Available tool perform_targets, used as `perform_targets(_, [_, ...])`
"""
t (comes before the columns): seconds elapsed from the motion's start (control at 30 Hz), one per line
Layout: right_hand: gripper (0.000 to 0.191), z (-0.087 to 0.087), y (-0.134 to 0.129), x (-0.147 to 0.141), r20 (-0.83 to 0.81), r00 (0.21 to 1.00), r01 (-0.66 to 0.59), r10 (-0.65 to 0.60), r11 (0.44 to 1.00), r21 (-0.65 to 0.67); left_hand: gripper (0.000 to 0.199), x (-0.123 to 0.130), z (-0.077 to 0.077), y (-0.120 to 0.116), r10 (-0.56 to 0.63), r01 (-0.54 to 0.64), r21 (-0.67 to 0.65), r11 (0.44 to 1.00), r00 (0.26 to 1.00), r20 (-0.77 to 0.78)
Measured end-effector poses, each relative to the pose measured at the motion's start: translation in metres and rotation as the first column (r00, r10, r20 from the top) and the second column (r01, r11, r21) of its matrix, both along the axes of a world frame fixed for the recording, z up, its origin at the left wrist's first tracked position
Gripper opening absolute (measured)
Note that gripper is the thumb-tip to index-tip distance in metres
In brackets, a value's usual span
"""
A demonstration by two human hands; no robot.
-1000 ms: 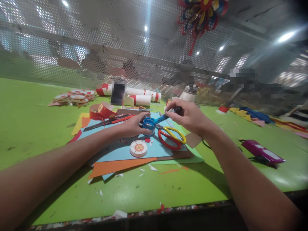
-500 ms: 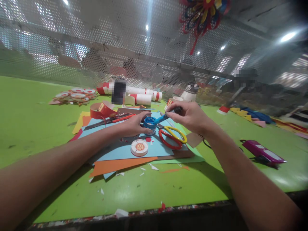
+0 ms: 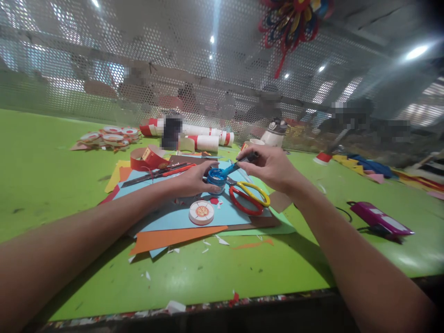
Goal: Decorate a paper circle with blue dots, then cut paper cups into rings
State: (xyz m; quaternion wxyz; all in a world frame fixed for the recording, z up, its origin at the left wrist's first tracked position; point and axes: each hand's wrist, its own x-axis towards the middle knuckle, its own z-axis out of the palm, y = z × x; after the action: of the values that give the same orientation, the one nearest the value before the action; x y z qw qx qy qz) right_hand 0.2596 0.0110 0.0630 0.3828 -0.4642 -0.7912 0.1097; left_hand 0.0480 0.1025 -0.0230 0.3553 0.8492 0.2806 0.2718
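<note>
A small jar of blue paint (image 3: 216, 177), blue round its rim, stands on light-blue paper (image 3: 163, 215). My left hand (image 3: 196, 179) is closed around the jar's left side, thumb and fingers against it. Pinched in my right hand (image 3: 272, 164) is a paintbrush (image 3: 230, 169), dark at the handle and blue toward the jar; its tip is at the mouth and cannot be made out. A white round disc with an orange print (image 3: 201, 212) lies in front of the jar. Scissors with red and yellow handles (image 3: 250, 198) lie just right of it.
Red-handled scissors (image 3: 176, 171) and a red paper ring (image 3: 151, 159) lie behind my left forearm. Farther back are stacked paper cups (image 3: 203, 143) and several flower-like discs (image 3: 113, 137). A purple device with a cord (image 3: 381, 219) sits at right. Paper scraps litter the table's front edge.
My right hand has shifted slightly left and down with the paintbrush, bringing the handle closer to the jar. My left hand stays on the jar.
</note>
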Motion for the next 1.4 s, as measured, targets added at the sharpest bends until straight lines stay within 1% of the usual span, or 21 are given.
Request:
perform_targets(0.1, [0.016,0.001,-0.002,0.0,0.022,0.998,-0.051,0.053,0.997,-0.064,0.079,0.0,0.0,0.0,-0.023,0.023,0.001,1.0,1.0,0.006])
perform_targets(0.23, [0.019,0.011,-0.008,0.009,0.038,0.992,-0.117,0.124,0.983,-0.14,0.083,-0.001,0.001,0.0,-0.015,0.015,0.012,1.0,1.0,-0.006])
perform_targets(0.33, [0.018,0.018,-0.011,0.015,0.04,0.992,-0.112,0.12,0.98,-0.164,0.085,-0.001,0.002,0.0,0.001,-0.001,0.015,1.0,1.0,-0.026])
perform_targets(0.43, [0.017,0.02,-0.011,0.017,0.023,0.994,-0.103,0.108,0.981,-0.166,0.086,0.0,0.002,0.0,0.007,-0.007,0.019,1.0,0.999,-0.034])
perform_targets(0.57, [0.017,0.014,-0.006,0.014,-0.013,0.99,-0.137,0.137,0.978,-0.156,0.086,0.0,0.001,0.0,0.013,-0.012,0.026,1.0,0.999,-0.038])
perform_targets(0.67, [0.017,0.008,-0.003,0.011,0.018,0.985,-0.163,0.169,0.97,-0.178,0.084,0.0,0.001,0.0,0.004,-0.004,0.019,1.0,0.999,-0.036])
perform_targets(0.77, [0.018,0.007,-0.002,0.01,0.054,0.983,-0.163,0.178,0.965,-0.203,0.083,0.0,0.001,0.0,0.004,-0.003,0.016,1.0,0.999,-0.037])
perform_targets(0.9, [0.023,0.014,-0.005,0.015,0.051,0.984,-0.158,0.173,0.964,-0.213,0.087,-0.001,0.002,-0.001,0.016,-0.015,0.014,1.0,0.999,-0.05])
perform_targets(1.03, [0.017,0.023,-0.012,0.021,0.023,0.989,-0.134,0.143,0.966,-0.22,0.087,-0.001,0.003,-0.002,0.019,-0.018,0.012,1.0,0.999,-0.051])
perform_targets(1.1, [0.016,0.025,-0.014,0.021,0.001,0.991,-0.127,0.13,0.966,-0.226,0.086,-0.001,0.002,-0.002,0.014,-0.014,0.012,1.0,0.999,-0.046])
perform_targets(1.23, [0.017,0.019,-0.01,0.019,-0.021,0.993,-0.115,0.113,0.978,-0.176,0.086,-0.001,0.0,0.0,0.016,-0.015,0.014,1.0,0.999,-0.044])
perform_targets(1.4, [0.022,0.006,0.0,0.011,0.041,0.997,-0.066,0.069,0.995,-0.07,0.086,-0.001,0.0,0.001,0.018,-0.017,0.021,1.0,0.999,-0.049])
